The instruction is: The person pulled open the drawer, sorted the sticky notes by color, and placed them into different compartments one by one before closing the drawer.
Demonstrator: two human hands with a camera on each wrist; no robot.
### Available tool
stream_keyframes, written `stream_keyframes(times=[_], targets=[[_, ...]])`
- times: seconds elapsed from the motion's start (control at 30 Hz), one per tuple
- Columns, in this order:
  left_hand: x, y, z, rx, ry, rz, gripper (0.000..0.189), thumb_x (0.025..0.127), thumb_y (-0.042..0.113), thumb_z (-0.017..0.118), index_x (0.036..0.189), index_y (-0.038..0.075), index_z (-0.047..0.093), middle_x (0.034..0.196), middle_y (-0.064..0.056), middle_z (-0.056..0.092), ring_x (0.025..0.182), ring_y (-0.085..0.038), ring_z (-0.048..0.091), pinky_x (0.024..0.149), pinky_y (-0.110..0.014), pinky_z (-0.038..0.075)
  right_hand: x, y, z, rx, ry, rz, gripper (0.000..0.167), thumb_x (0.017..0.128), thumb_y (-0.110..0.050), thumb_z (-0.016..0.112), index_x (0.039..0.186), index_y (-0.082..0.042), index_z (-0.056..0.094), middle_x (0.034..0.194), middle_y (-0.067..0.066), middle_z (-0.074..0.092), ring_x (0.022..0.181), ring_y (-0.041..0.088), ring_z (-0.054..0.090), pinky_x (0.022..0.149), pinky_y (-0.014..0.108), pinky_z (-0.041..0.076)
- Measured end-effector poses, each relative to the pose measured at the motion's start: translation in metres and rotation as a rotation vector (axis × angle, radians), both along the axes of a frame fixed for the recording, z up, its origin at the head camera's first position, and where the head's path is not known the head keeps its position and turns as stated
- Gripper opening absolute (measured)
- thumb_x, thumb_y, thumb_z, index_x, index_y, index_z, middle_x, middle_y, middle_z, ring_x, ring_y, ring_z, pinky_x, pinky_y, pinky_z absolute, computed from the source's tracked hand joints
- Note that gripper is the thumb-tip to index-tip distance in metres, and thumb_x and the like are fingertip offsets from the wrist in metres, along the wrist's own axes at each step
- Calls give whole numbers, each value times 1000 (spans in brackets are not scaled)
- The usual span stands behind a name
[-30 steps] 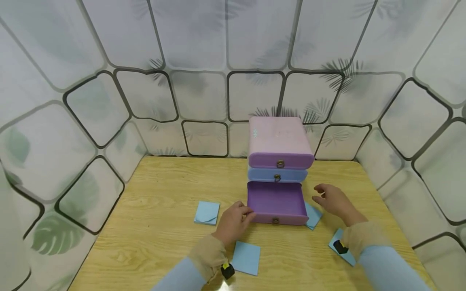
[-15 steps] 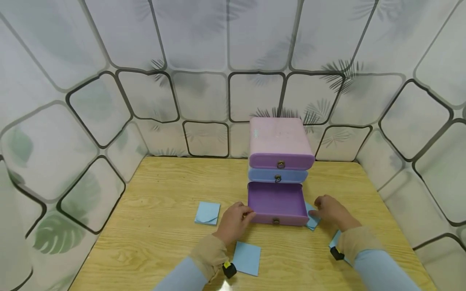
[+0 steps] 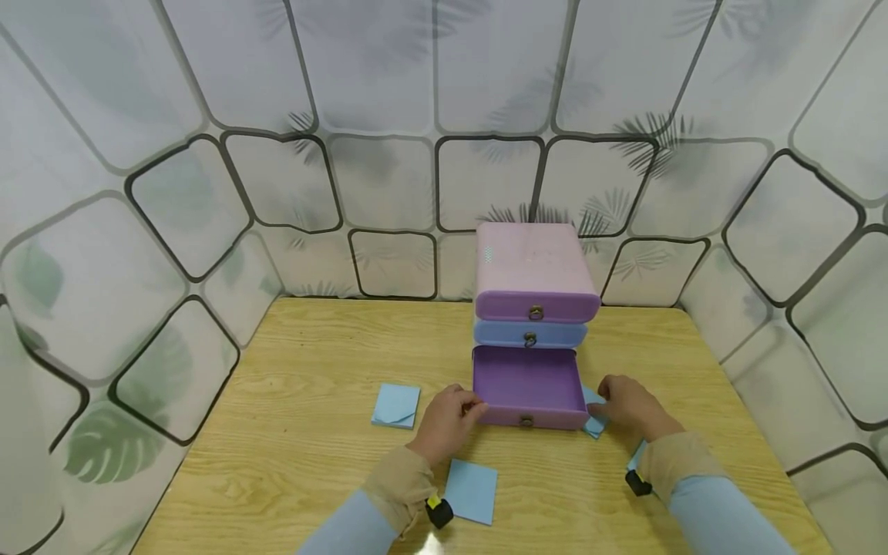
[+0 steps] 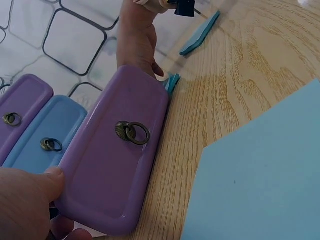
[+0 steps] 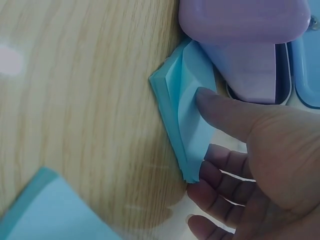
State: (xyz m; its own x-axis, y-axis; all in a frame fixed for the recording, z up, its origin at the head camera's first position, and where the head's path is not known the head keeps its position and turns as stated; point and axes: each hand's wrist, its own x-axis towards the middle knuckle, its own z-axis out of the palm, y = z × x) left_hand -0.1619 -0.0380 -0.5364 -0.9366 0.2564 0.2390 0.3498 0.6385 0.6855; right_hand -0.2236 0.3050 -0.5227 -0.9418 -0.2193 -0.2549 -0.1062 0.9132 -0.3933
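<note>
My left hand (image 3: 446, 425) grips the left front corner of the bottom purple drawer (image 3: 555, 418), thumb on the drawer's front in the left wrist view. That drawer is pulled out, and its purple floor is bare. My right hand (image 3: 634, 405) is beside the drawer's right side, at a blue sticky note pad (image 5: 192, 140) lying on the table. In the right wrist view, the thumb lies on the pad's top sheets, which bow apart at one end, while the fingers curl at its far edge. Part of this pad is hidden behind the drawer in the head view.
The pink-topped cabinet (image 3: 530, 258) stands at the table's back, its upper purple drawer (image 3: 506, 306) and blue drawer (image 3: 499, 334) pushed in. Other blue pads lie left (image 3: 395, 405), in front (image 3: 472, 493) and partly under the right wrist (image 3: 636, 456). Patterned curtain surrounds the table.
My right hand has come down and toward the drawer, from above the table onto the sticky note pad. My left hand stays on the drawer corner.
</note>
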Motion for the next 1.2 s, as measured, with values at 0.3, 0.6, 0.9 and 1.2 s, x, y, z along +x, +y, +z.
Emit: stream_keyframes(times=[0.3, 0.6, 0.9, 1.2], targets=[[-1, 0, 0, -1, -16, 5, 19, 93, 31, 65, 91, 15, 75, 74, 9, 50, 64, -5, 44, 56, -21, 40, 0, -1, -1, -1, -6, -3, 35, 84, -31, 73, 94, 0, 60, 85, 6, 60, 73, 20, 53, 64, 38, 45], [0, 0, 0, 2, -22, 3, 20, 93, 32, 64, 89, 16, 75, 73, 9, 50, 63, -6, 44, 55, -21, 39, -2, 2, -4, 0, -2, 10, 39, 83, -32, 74, 95, 2, 59, 85, 7, 61, 75, 21, 54, 67, 39, 47], [1, 0, 4, -1, -17, 1, 19, 93, 30, 65, 89, 15, 75, 72, 8, 49, 63, -6, 44, 54, -21, 39, 0, 2, -3, -24, -23, -25, 37, 82, -33, 75, 87, -1, 58, 79, 5, 56, 70, 19, 50, 61, 31, 42], [0, 1, 1, 0, -19, 5, 21, 93, 32, 64, 90, 15, 75, 72, 9, 49, 63, -6, 44, 55, -21, 39, 2, 3, -3, -47, -65, -57, 37, 83, -33, 74, 84, -2, 55, 79, 5, 54, 71, 20, 49, 61, 31, 41]])
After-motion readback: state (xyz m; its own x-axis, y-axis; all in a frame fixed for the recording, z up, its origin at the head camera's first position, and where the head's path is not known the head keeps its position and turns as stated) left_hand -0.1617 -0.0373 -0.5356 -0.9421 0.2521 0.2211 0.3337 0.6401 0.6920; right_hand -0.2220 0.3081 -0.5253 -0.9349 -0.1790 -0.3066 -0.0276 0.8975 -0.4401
